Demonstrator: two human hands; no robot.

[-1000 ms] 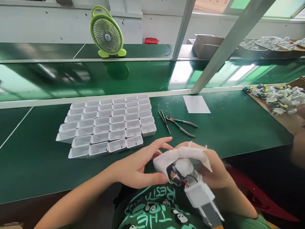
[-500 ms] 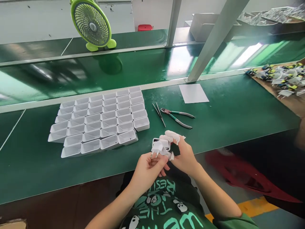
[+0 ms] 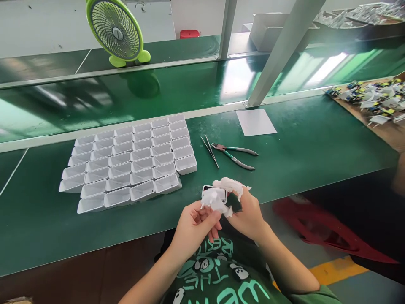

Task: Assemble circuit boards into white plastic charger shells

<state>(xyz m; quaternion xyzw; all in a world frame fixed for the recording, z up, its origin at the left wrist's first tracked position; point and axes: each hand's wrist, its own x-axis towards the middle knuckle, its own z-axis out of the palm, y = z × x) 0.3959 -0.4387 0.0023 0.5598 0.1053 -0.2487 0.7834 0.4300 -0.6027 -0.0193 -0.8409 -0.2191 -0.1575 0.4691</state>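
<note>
A small white plug charger case (image 3: 207, 191), with a dark interior showing at its rim, is held between my two hands over the table's front edge. My right hand (image 3: 248, 211), with white covers on its fingertips, is closed around the case. White-covered fingers lie along its far side, and the plug face is blurred and partly covered. From below, my left hand (image 3: 196, 223) grips the case, thumb against its lower edge and fingers curled. Just beyond lie tweezers (image 3: 210, 152) and green-handled cutting pliers (image 3: 234, 154).
Rows of open white plastic cases (image 3: 118, 195) stand left on the green table (image 3: 303, 147). A white sheet (image 3: 256, 122) lies near a slanted metal post (image 3: 281, 55). Wired white parts (image 3: 386, 99) are heaped at far right. A green fan (image 3: 117, 33) stands behind.
The plug pins that stood out clearly are now blurred and mostly covered. My right fingers have shifted over the case. The whole view has moved slightly.
</note>
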